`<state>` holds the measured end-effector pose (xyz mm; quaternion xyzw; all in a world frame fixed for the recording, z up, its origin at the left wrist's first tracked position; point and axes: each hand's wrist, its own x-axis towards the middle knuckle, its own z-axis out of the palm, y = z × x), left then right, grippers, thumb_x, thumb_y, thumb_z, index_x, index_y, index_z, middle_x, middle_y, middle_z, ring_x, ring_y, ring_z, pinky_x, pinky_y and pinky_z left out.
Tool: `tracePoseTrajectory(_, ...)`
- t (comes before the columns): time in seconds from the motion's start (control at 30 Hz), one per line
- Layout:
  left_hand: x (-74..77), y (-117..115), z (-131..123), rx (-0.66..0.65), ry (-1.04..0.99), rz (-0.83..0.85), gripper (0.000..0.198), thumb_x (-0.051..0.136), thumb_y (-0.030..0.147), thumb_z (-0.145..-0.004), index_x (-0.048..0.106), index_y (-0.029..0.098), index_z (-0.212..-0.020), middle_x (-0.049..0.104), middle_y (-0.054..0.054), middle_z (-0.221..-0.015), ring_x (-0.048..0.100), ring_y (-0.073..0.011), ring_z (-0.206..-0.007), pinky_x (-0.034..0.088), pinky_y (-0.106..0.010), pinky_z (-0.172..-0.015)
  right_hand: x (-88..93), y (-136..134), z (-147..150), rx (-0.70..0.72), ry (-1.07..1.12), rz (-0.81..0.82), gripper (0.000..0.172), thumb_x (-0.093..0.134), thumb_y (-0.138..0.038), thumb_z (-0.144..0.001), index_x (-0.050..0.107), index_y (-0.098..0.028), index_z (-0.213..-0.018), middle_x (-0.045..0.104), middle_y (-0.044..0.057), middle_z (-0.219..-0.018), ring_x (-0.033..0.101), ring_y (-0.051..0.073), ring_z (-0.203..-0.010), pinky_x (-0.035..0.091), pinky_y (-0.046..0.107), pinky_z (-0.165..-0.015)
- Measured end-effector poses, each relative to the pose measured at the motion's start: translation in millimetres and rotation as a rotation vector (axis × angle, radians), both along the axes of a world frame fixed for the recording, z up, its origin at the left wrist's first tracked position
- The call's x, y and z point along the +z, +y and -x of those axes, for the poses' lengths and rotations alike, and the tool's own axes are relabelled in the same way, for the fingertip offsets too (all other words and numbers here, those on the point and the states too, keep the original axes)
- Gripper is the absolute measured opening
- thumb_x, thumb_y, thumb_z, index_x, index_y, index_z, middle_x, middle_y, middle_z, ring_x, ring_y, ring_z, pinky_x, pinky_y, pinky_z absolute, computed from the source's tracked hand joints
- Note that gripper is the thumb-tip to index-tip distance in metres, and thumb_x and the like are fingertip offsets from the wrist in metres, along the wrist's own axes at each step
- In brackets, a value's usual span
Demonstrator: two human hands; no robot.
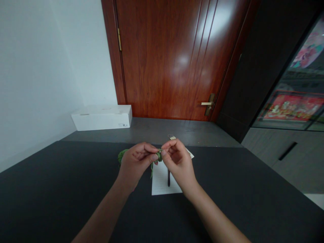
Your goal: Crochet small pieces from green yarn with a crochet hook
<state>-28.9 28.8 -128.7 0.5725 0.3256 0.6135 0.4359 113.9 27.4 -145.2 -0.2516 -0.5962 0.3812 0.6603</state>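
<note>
Both hands meet above a black table (63, 189). My left hand (135, 162) is closed, its thumb and fingers pinching a small green strip or ribbon (159, 156). My right hand (178, 160) pinches the same green piece from the other side. A green end (122, 154) sticks out behind my left hand, and a thin green tail (152, 170) hangs below. Under the hands lies a white sheet of paper (160, 184) with a dark pen (168, 178) on it.
A white cardboard box (102, 117) stands on the grey floor by the white wall. A red-brown wooden door (172, 57) with a brass handle (208, 104) is behind. A dark cabinet with glass and colourful pictures (293, 106) fills the right.
</note>
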Motion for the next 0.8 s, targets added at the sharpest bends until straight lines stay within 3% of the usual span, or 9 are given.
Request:
tracePoseTrajectory(0.4, -1.7, 0.9, 0.7, -0.013, -0.006, 0.002, 0.01, 0.077, 0.009, -0.068, 0.071, 0.016, -0.069, 0.073, 0.0, -0.071, 0.067, -0.0118, -0.063, 0.056, -0.021, -0.06, -1.1, 0.1, 2.1, 0.028, 0.021, 0.003, 0.014, 0.071, -0.031, -0.087, 0.06, -0.023, -0.089, 0.06, -0.002, -0.077, 0.059, 0.013, -0.067, 0.052, 0.025, -0.061)
tracePoseTrajectory(0.8, 1.5, -1.7, -0.2, 0.138, 0.133, -0.142, 0.01, 0.075, 0.009, -0.07, 0.071, 0.018, -0.067, 0.074, -0.002, -0.074, 0.071, -0.0168, -0.071, 0.058, -0.026, -0.069, -0.4, 4.1, 0.8, -0.008, -0.029, -0.02, 0.014, 0.071, -0.032, -0.084, 0.062, -0.023, -0.089, 0.057, -0.001, -0.078, 0.055, 0.014, -0.072, 0.05, 0.028, -0.068)
